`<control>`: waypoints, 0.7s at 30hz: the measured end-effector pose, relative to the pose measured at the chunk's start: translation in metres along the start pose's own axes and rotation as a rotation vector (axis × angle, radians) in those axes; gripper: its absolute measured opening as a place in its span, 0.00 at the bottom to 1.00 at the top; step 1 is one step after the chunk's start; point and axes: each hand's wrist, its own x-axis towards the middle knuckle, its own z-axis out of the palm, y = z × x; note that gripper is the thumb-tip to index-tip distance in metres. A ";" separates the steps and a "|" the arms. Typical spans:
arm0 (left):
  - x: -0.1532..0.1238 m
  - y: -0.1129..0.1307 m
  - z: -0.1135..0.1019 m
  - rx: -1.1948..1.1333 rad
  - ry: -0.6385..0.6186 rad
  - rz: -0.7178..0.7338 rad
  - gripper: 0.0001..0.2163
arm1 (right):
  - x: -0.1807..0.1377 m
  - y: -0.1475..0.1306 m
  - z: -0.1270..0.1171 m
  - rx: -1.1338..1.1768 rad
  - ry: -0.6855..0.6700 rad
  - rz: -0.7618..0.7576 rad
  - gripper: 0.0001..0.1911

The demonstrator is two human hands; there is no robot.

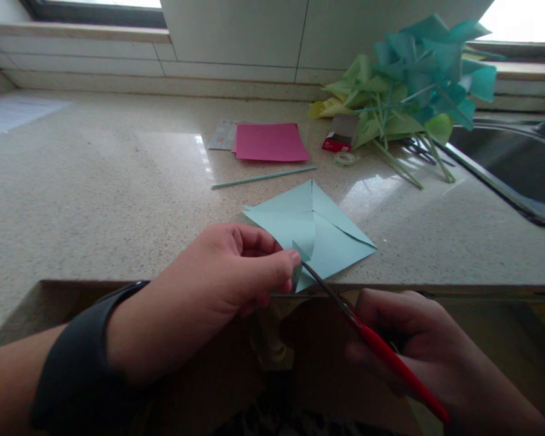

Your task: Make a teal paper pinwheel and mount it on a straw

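A pale blue sheet of paper [340, 242], square with crease lines and cuts, lies turned cornerwise at the counter's front edge. My left hand [249, 260] is closed on its near-left side, pinching the paper between thumb and fingers. In my right hand [409, 339] is a pair of scissors [381, 351] with red handles. Its dark blades point up and left to the paper by my left thumb, at the near corner. Whether the blades are apart there is hard to see.
Behind the paper lie a thin pale blue stick [263, 177], pink paper sheets [272, 142], a small red box [340, 133] and a roll of tape [345, 158]. Blue and green paper pinwheels [418, 79] are heaped at the back right, beside a sink [518, 157].
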 end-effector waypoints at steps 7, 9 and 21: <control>-0.004 -0.002 0.003 -0.048 0.009 -0.018 0.13 | 0.000 -0.003 0.006 0.051 -0.028 -0.036 0.20; -0.004 -0.002 0.003 -0.076 0.005 -0.028 0.14 | -0.001 0.000 0.008 0.085 -0.021 -0.030 0.18; -0.003 0.000 0.004 -0.073 -0.001 -0.005 0.12 | -0.001 0.005 0.011 0.255 -0.092 0.000 0.18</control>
